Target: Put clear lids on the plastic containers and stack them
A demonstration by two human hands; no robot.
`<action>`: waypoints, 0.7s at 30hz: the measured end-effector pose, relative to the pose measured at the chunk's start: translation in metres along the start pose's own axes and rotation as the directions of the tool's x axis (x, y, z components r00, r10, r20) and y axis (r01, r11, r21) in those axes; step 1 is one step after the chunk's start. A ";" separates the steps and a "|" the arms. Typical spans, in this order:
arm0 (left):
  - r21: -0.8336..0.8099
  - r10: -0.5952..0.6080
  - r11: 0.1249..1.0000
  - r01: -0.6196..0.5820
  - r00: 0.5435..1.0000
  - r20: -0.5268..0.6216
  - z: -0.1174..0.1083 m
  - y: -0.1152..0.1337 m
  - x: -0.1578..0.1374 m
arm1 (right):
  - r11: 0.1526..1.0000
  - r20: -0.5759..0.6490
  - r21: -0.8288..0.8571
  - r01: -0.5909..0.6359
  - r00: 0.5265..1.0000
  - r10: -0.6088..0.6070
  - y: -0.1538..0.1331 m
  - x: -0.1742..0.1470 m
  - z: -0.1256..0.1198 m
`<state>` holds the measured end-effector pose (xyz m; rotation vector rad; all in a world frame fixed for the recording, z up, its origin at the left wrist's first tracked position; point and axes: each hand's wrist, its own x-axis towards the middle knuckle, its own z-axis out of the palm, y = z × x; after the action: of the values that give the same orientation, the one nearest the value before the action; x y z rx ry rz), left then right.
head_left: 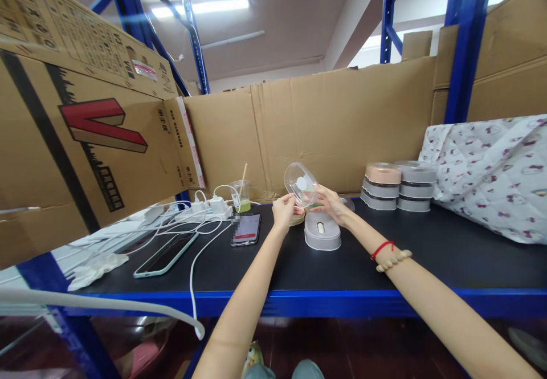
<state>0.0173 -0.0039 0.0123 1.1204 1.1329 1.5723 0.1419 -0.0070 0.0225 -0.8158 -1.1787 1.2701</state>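
Clear cover (296, 177) is up off the surface (384, 253), tilted, held between both hands in front of the cardboard wall (316, 122). Left hand (282, 212): narrow grip, fingertips pinched at the cover's lower edge. Right hand (331, 203): thumb and fingers parted only a little, holding the right-hand edge. White disc (301, 183) shows on the cover.

Good handling, as I judge it from here: hold by the rim, light and even pressure, thin plastic probably flexes and smudges. Tilt slowly; both wrists level with each other.

Just under the right hand, grey oval box (322, 236) with a pale oblong piece on top; best not to knock it. Yellowish round item (297, 219) sits behind the left hand, mostly hidden, can't tell what.

Further right, two stacks of containers (382, 188), then patterned fabric (491, 174). Left: lit phone (247, 229), drink cup (244, 203), white cables (193, 270). Elbows should mind the cup.
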 end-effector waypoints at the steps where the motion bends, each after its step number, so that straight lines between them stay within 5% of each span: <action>1: 0.038 0.033 0.999 -0.033 0.999 -0.020 -0.001 -0.001 0.001 | 1.000 -0.008 -0.002 0.009 1.000 -0.009 0.000 0.001 -0.001; 4: 0.093 0.085 0.993 -0.078 0.994 -0.069 -0.004 -0.003 0.004 | 0.997 -0.068 -0.043 0.070 0.995 -0.073 0.001 0.008 -0.008; 7: 0.036 0.049 0.998 -0.046 0.994 -0.095 -0.004 -0.002 0.004 | 0.952 -0.217 -0.269 0.143 0.954 -0.205 0.005 0.016 -0.022; 10: -0.037 -0.003 0.999 0.000 0.995 -0.100 -0.003 0.001 0.002 | 0.730 -0.341 -0.675 0.104 0.834 -0.434 0.012 0.022 -0.041; 13: -0.090 -0.050 0.995 0.044 0.996 -0.072 -0.002 0.003 -0.001 | 0.499 -0.365 -0.864 -0.067 0.765 -0.530 0.019 0.024 -0.058; 16: -0.106 -0.071 0.992 0.065 0.996 -0.047 -0.002 0.005 -0.003 | 0.442 -0.393 -0.879 -0.180 0.799 -0.455 0.023 0.025 -0.068; 21: -0.114 -0.083 0.990 0.082 0.997 0.000 -0.002 0.007 -0.004 | 0.515 -0.385 -0.838 -0.182 0.865 -0.321 0.025 0.025 -0.070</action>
<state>0.0149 -0.0100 0.0181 0.9830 1.0661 1.5558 0.1993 0.0313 -0.0137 -1.6988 -1.3590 0.2236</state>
